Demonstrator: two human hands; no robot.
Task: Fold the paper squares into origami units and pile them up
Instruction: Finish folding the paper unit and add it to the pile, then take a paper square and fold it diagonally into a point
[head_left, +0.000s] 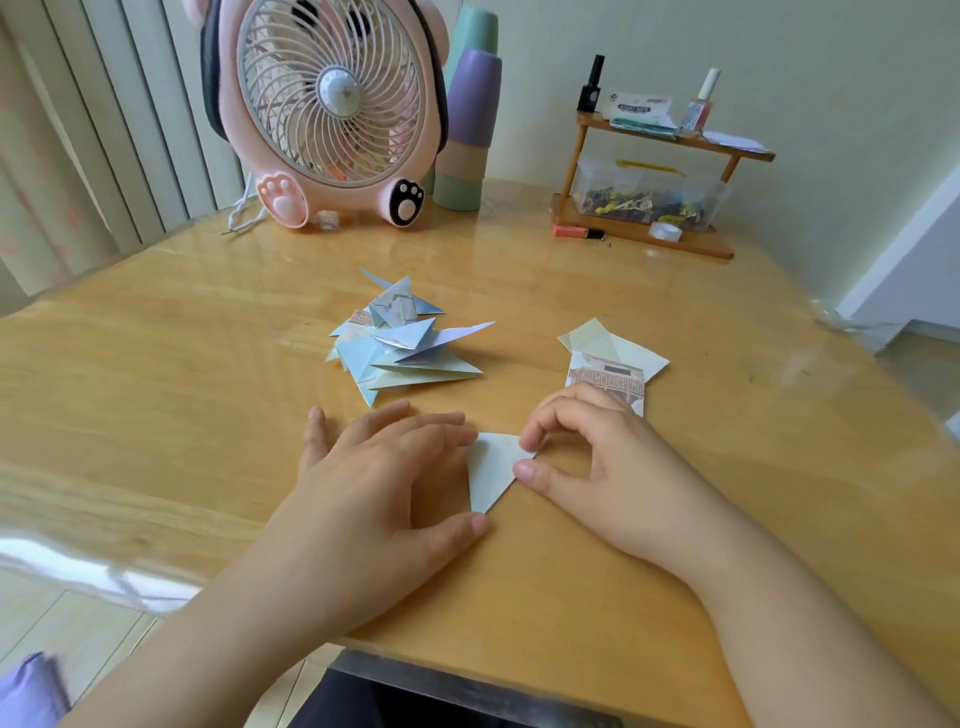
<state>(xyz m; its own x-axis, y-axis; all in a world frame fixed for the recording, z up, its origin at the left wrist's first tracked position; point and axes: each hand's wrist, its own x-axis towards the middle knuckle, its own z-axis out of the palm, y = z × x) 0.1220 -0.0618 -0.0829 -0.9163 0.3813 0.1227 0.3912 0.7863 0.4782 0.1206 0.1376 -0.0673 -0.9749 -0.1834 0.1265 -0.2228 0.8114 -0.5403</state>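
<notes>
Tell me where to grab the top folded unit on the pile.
Probably pinch the long pointed flap of the top unit, coming from the right. It sticks out past the pile and lifts off the table, so fingers could close above and below it.

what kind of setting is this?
Probably a home desk or craft corner: a pink animal-shaped fan, stacked pastel cups, and a small wooden shelf with nail polish and sticky notes on a wooden table.

The table was shiny, smooth wood. The folded units were thin paper. The fan looked like pink plastic.
</notes>
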